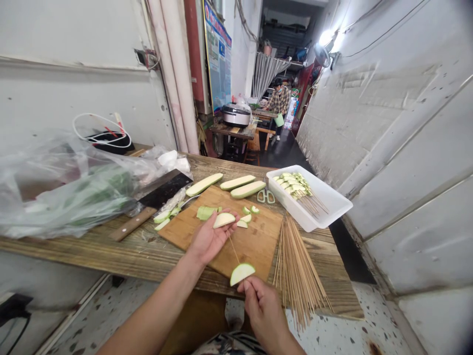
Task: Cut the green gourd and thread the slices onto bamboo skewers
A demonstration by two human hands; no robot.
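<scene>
My left hand (210, 238) holds a half-moon zucchini slice (223, 220) in its fingers above the cutting board (258, 241). Below and nearer to me, my right hand (261, 300) is closed on a thin bamboo skewer (234, 249), which carries another half-moon zucchini slice (242, 273) just above the fingertips. The skewer's upper end reaches the left fingers; whether it enters the slice there I cannot tell. On the board lie a pile of cut slices (207, 212) and a few small zucchini pieces (247, 217).
Right of the board, loose skewers (297, 266) overhang the table's front edge. A white tub (314, 197) holds skewered slices. Halved zucchini (248, 190) and scissors (266, 196) lie behind the board. A cleaver (151, 199) and plastic bags (66, 187) are left. A person (280, 101) stands farther back.
</scene>
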